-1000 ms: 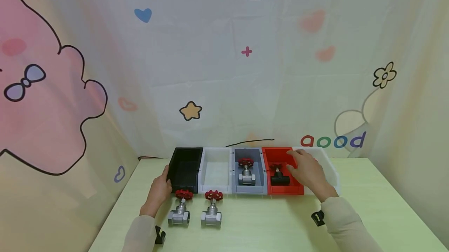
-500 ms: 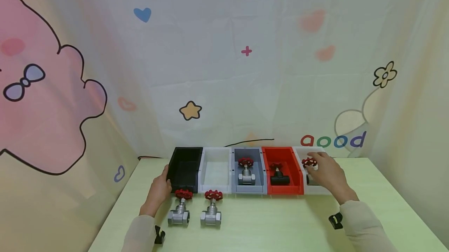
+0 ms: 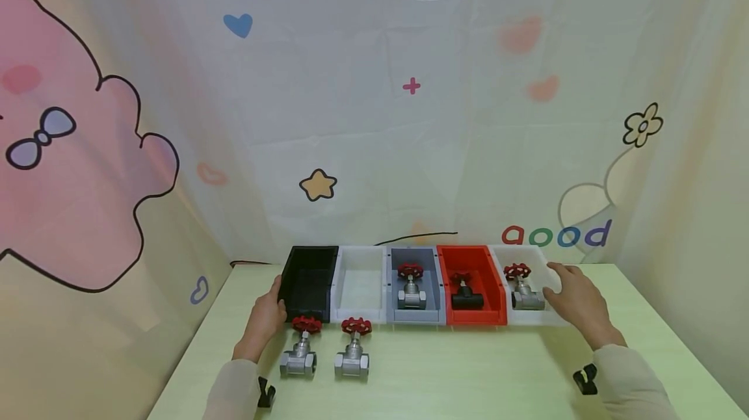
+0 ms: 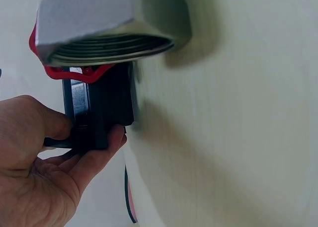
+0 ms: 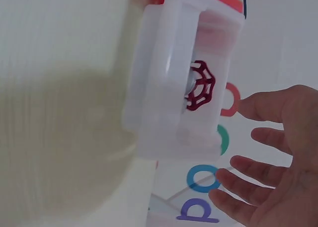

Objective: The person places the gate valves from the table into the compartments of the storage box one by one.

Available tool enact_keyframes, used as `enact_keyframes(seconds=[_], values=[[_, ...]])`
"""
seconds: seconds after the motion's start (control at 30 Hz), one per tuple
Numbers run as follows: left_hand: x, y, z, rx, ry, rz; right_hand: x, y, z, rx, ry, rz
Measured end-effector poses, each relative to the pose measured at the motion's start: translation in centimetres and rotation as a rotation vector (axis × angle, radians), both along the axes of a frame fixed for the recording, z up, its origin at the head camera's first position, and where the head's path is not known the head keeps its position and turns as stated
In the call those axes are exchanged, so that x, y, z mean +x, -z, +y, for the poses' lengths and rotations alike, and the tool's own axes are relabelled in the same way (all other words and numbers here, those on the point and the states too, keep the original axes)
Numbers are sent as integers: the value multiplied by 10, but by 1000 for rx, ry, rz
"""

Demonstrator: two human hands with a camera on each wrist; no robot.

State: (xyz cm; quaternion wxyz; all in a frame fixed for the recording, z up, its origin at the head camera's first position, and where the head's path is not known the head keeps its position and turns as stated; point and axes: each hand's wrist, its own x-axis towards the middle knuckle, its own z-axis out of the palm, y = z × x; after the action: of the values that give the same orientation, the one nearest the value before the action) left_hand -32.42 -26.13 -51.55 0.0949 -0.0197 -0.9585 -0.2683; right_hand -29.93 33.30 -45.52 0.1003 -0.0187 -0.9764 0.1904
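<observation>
Though angular, smooth-walled black bin (image 3: 309, 282).

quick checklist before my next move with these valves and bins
1. Left hand steadying the black bin: ok, thumb and fingers grip its wall.
2. Right hand free: ok, it holds nothing.
3. Right-end white bin filled: ok, a grey metal valve is inside.
4. Grey bin and red bin filled: ok, a silver valve and a black-bodied valve respectively.
5. Black bin and left white bin filled: not ok, no valve shows in either; the left table valve and right table valve are on the table in front.
6. Bins fastened together: cannot tell.
</observation>
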Motion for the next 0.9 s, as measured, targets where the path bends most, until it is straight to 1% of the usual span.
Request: enact_keyframes(seconds=[0.2,0.33,0.43,0.6,0.83,0.9], values=[[0,-1,0,1,-7,-6,-2,9,14,-28,29,-45],[0,-1,0,-1,-2,1,-4,15,21,-34,24,-62],[1,-1,0,1,-4,3,-6,20,24,-40,13,-60],[2,0,1,11,-5,-6,-7,26,26,-63,14,-67],[2,-2,1,-6,-7,-10,-8,31,25,-92,28,-67],[1,-2,0,-10,-6,-10,-8,31,23,-104,38,-79]])
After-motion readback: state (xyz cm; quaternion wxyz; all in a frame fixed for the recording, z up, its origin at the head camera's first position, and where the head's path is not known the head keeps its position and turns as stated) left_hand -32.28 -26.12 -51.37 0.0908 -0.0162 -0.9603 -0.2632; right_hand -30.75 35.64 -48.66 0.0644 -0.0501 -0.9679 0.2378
